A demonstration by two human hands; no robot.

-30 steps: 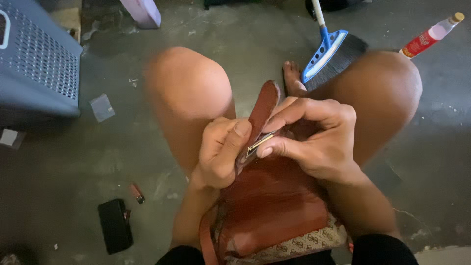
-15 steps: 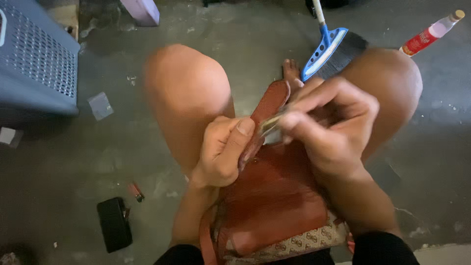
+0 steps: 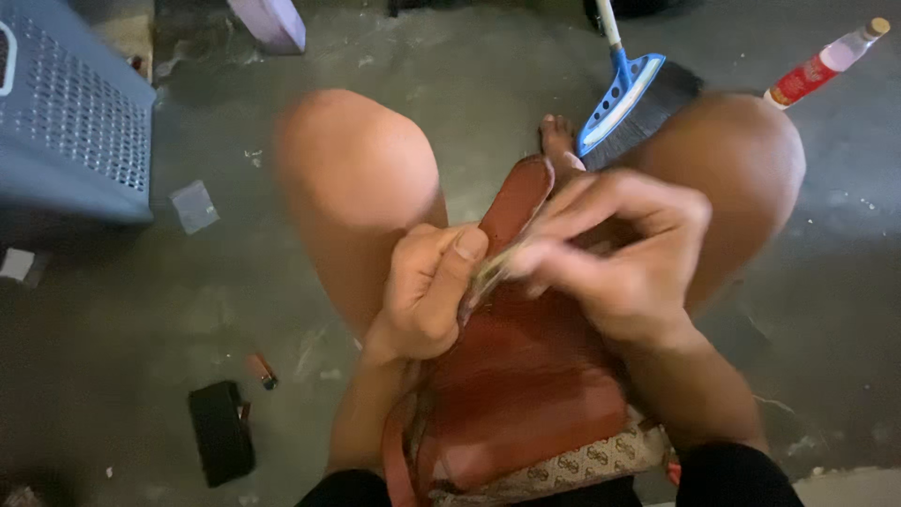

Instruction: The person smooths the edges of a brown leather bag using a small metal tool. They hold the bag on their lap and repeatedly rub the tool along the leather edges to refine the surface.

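Right hand (image 3: 624, 268) has shifted lower; both grips closed on the brown bag's (image 3: 521, 394) strap (image 3: 514, 202), left hand (image 3: 427, 291) beside it; bag's contents hidden.

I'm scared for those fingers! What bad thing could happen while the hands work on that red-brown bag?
The left hand pinches the bag strap right where the right hand works a thin, blurred thing; if it is sharp, it might poke the thumb. The brown bag only rests on the lap between bare knees, so it could slide down to the concrete floor.
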